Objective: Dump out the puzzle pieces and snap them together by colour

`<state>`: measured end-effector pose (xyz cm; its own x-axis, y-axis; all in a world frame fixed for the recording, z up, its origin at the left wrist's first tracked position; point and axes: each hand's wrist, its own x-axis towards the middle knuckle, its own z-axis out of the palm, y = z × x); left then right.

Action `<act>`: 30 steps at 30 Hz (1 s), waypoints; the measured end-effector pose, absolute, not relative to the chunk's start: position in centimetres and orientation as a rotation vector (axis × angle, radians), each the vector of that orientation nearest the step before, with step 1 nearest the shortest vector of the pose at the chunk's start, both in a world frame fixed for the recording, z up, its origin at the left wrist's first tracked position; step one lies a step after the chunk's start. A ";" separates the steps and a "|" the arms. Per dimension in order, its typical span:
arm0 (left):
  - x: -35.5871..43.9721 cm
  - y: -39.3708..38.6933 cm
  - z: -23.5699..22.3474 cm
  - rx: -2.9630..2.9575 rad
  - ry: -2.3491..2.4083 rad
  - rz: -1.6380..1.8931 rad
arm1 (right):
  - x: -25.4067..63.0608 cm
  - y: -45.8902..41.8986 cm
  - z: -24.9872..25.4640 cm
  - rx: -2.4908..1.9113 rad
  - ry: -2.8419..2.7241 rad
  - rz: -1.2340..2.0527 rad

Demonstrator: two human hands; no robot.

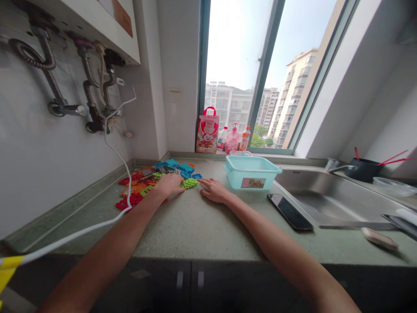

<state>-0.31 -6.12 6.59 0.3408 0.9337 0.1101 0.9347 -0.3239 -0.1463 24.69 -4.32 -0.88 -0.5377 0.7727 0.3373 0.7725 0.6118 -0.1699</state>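
A pile of flat, toothed plastic building pieces (148, 180) in red, orange, blue and green lies on the green speckled countertop (195, 226) near the back left corner. My left hand (170, 184) rests palm down on the pile's near right edge, fingers on a green piece (190, 183). My right hand (213, 190) lies flat on the counter just right of that green piece, fingers stretched toward it and holding nothing. A light teal plastic tub (250, 171) stands a little to the right of my right hand.
A black phone (289, 211) lies at the edge of the steel sink (329, 195). A white cable (124, 174) hangs across the counter's left side. Bottles and a red bag (207, 130) stand on the window sill. A knife (379, 238) lies at right.
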 end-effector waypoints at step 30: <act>1.8 -4.4 3.2 -2.850 -1.344 -0.506 | 27.3 -3.6 0.2 -1.021 -2.190 0.379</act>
